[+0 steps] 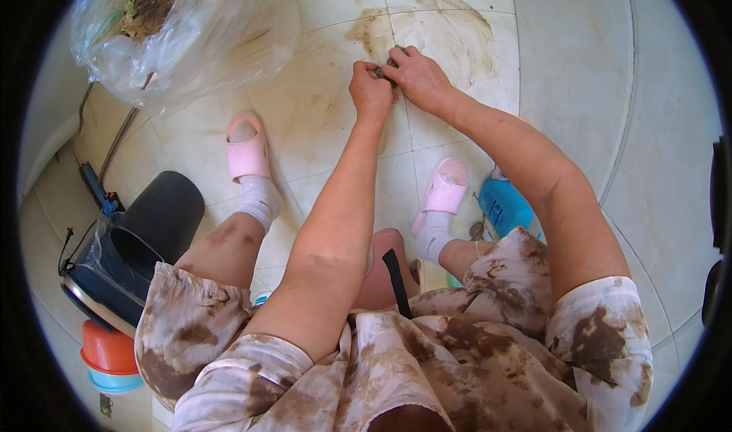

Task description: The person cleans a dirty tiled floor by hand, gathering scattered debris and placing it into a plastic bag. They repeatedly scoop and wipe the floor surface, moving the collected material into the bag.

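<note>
My left hand and my right hand meet just above the tiled floor, at the upper middle of the head view. Between their fingers is a small dark, wet-looking wad; the picture does not settle whether it is a rag or a scrubbing pad. Both hands are closed on it, and the fingers hide part of it. Around and beyond them, brown smears mark the pale floor tiles.
A clear plastic bag with dry plant debris lies upper left. Black bins or containers and a red basin stand left. A blue bottle is near my pink slipper. A pink stool is beneath me.
</note>
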